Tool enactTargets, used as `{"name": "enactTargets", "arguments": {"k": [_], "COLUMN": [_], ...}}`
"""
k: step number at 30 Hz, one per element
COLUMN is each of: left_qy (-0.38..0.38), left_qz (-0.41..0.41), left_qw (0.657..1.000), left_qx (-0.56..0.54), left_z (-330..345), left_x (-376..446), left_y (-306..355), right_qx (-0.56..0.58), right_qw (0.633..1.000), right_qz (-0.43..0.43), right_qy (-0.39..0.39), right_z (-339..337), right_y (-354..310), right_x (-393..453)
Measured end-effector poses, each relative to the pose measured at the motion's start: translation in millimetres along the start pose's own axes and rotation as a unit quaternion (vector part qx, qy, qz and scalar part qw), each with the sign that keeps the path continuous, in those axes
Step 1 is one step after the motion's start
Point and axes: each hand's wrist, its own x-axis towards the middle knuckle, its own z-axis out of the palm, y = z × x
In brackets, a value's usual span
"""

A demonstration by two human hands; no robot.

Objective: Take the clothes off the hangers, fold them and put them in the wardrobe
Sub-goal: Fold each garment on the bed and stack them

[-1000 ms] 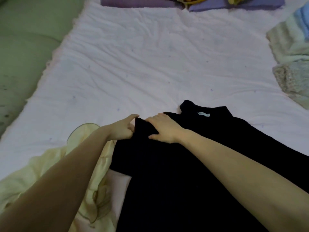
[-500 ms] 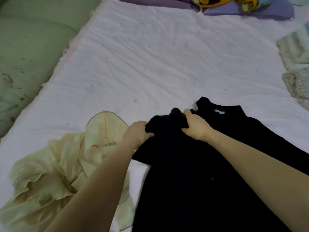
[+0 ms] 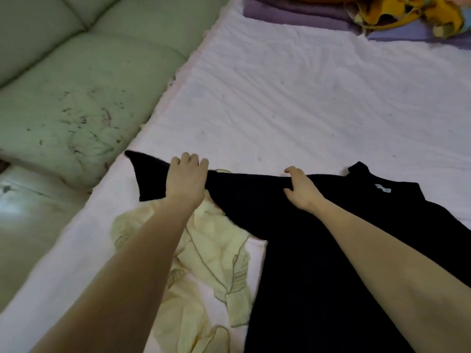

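Observation:
A black garment [image 3: 318,250] lies on the pale pink bed sheet [image 3: 293,98], its collar with a small white label at the right. Its left sleeve is stretched out sideways toward the bed's left edge. My left hand [image 3: 186,179] grips the sleeve near its end, fingers curled over the top edge. My right hand [image 3: 300,189] holds the same sleeve near the shoulder, thumb apart from the fingers. A crumpled cream garment [image 3: 211,266] lies under the sleeve and my left forearm.
A green padded cushion [image 3: 76,85] borders the bed on the left, with floor below it. Folded purple cloth [image 3: 293,11] and a yellow patterned fabric [image 3: 407,11] lie at the far end of the bed.
The bunched black sleeve has been pulled out straight to the left. My left hand moved left along it, my right stayed near the shoulder. The view shifted left.

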Motion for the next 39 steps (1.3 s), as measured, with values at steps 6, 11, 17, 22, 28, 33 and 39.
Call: {"name": "enactTargets", "arguments": {"k": [6,11,17,22,28,33,39], "left_qy": [-0.066,-0.062,-0.112,-0.146,-0.038,0.049,-0.161], "left_qz": [0.073,0.126,0.077,0.012,-0.057,0.141,0.188], "left_qw": [0.993,0.975,0.955,0.951,0.956,0.965,0.966], "left_qx": [-0.067,-0.171,-0.264,-0.273,-0.286,-0.217,-0.069], "left_z": [36,43,62,74,85,102,109], "left_x": [2,32,64,83,80,38,-12], "left_y": [66,139,155,162,169,185,188], "right_qx": [-0.050,-0.149,-0.127,-0.060,0.005,-0.009,-0.003], "right_qw": [0.996,0.987,0.991,0.996,0.995,0.984,0.999], "right_qz": [-0.028,-0.002,0.031,0.033,-0.016,-0.032,-0.020], "right_qy": [0.061,0.065,0.024,0.051,0.102,0.178,-0.025], "right_z": [24,11,0,11,29,49,43], "right_y": [2,31,57,69,65,74,111], "right_x": [1,8,37,61,67,19,-61]}}
